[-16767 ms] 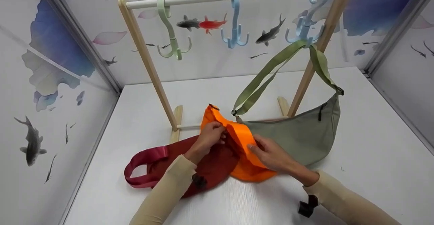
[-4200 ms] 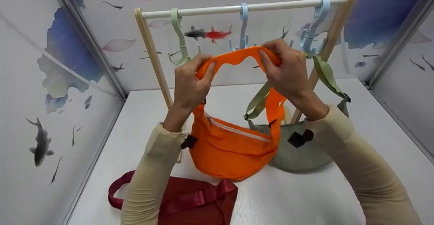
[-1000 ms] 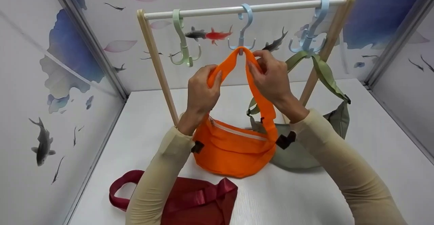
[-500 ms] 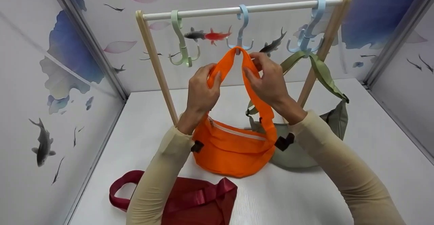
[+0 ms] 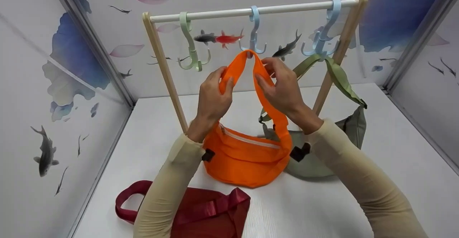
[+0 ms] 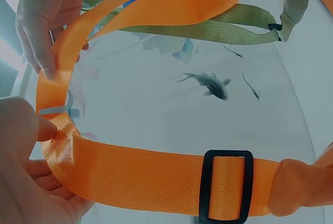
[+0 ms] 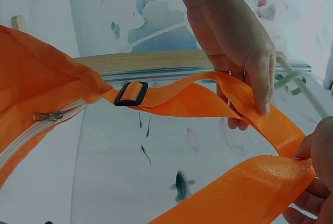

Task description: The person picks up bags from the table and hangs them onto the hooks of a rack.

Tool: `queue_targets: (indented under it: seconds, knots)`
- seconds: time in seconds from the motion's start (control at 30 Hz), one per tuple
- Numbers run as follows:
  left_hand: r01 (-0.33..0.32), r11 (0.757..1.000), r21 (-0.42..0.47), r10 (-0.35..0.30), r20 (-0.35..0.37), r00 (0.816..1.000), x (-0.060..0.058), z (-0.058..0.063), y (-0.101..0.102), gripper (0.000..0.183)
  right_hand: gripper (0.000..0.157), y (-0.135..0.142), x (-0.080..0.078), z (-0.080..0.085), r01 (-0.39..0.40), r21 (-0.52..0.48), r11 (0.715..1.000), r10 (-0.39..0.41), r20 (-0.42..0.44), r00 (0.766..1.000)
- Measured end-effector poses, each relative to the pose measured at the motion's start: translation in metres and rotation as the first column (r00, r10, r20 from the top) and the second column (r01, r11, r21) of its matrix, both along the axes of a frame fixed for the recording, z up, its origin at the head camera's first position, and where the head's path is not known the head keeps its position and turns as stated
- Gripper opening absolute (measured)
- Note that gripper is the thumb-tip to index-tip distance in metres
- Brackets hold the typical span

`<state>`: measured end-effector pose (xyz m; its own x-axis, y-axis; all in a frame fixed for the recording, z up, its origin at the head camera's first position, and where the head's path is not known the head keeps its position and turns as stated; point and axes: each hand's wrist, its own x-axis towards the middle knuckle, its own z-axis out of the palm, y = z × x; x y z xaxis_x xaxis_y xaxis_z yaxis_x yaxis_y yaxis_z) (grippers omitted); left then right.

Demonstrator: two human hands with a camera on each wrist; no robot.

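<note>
An orange waist bag (image 5: 247, 159) with a white zipper hangs below its orange strap (image 5: 271, 101). The strap's top loops over a prong of the middle blue hook (image 5: 254, 33). My left hand (image 5: 215, 96) pinches the strap's left side between thumb and fingers. On the other side my right hand (image 5: 281, 85) holds the strap, its thumb (image 7: 307, 146) in front and fingers behind. A black slider buckle (image 6: 226, 185) shows on the strap in the left wrist view.
A wooden-legged rack with a white rail (image 5: 222, 13) carries a green hook (image 5: 190, 44) and another blue hook (image 5: 324, 33), where a grey-green bag (image 5: 312, 166) hangs. A dark red bag (image 5: 211, 209) lies on the white table (image 5: 287, 209) in front.
Earlier the orange bag lay by the red one, then both hands raised its strap. The strap now sits on the middle hook. In the last second the right hand has shifted slightly left and down.
</note>
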<state>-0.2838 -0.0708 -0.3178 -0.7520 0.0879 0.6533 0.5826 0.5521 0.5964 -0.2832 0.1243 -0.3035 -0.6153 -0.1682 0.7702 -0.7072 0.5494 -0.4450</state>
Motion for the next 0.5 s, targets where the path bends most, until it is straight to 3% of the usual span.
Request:
queue_targets:
  seconds: [0.5]
  knots:
    - [0.005, 1.000, -0.010, -0.005, 0.009, 1.000, 0.0015, -0.0014, -0.0041, 0.046, 0.038, 0.0016, 0.0086, -0.0012, 0.018, 0.018, 1.000, -0.018, 0.011, 1.000]
